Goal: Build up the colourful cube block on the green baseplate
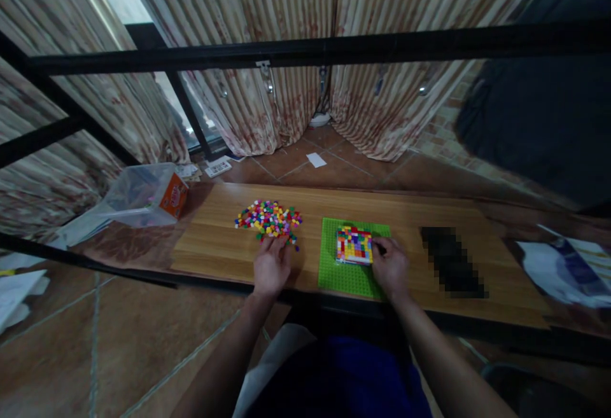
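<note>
A heap of small multicoloured toy bricks point(272, 215) is spread on the wooden tabletop. My left hand point(273, 265) reaches its near edge, fingers stretched out and fingertips among the closest bricks; whether a brick is under them is hidden. On a green studded baseplate point(334, 275) sits a rectangular build of multicoloured bricks point(354, 245), with a whitish near side. My right hand point(391, 266) is at the right side of this build, its fingers curled and gripping that edge.
A clear plastic tub point(138, 198) with an orange label stands left of the wooden board point(205, 233). A pixelated dark object point(453, 262) lies right of the baseplate. Papers point(568, 271) are at the far right. A black metal bar point(305, 52) crosses before the curtains.
</note>
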`<state>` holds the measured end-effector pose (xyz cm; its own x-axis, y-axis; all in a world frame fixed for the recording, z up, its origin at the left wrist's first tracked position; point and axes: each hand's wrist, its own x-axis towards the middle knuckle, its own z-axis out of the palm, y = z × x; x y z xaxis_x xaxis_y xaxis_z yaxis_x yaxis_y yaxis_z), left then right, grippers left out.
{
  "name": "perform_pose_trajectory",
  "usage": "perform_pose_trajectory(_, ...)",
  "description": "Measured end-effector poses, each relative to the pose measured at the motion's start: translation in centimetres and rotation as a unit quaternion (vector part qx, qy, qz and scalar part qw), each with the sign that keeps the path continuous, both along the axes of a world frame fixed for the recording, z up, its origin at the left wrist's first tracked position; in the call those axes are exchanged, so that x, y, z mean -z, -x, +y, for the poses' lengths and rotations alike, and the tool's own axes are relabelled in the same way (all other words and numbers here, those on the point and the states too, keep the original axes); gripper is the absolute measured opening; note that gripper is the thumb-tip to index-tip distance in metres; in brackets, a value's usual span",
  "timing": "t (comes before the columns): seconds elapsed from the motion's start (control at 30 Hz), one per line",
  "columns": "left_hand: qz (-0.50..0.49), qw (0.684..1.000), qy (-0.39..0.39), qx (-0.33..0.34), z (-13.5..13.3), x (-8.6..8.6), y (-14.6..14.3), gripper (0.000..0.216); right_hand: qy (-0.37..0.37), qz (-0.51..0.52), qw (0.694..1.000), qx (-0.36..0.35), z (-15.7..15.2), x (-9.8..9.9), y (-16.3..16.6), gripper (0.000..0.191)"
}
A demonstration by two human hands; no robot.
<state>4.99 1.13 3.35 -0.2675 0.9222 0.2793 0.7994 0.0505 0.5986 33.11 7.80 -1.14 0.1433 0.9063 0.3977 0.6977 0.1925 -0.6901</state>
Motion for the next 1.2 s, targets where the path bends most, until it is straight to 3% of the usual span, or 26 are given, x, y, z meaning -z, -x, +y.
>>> perform_pose_trajectory(0.2, 0.112, 0.993, 0.032, 0.005, 2.6, -0.1, -1.8, 0.025, -0.007, -0.006, 1.0, 0.0, -0.1, -0.2, 0.0, 0.031)
perform_pose_trajectory(0.33, 0.133, 0.99, 0.042, 0.008, 2.9, 0.0, -1.8, 0.022, -0.011, -0.006, 1.0, -0.001, 0.0, -0.2, 0.0, 0.03)
perform_pose_trajectory(0.53, 0.04, 0.998, 0.039, 0.016, 2.3, -0.1, -2.5, 0.021, 0.0, 0.003, 1.0, 0.004, 0.0, -0.3, 0.1, 0.032)
perform_pose_trajectory(0.77, -0.104, 0.986, 0.001, 0.13, 2.4, -1.1, -6.8, 0.019, 0.019, 0.018, 1.0, 0.005, -0.1, -0.5, 0.3, 0.031)
perform_pose_trajectory(0.97, -0.091, 0.979, -0.047, 0.176, 3.9, -1.4, -9.7, 0.017, 0.009, 0.014, 1.0, 0.001, -0.1, -0.8, 0.4, 0.028)
perform_pose_trajectory(1.2, -0.058, 0.982, -0.088, 0.155, 4.9, 0.0, -10.6, 0.016, -0.005, 0.008, 1.0, -0.004, 0.0, -0.7, 0.5, 0.026)
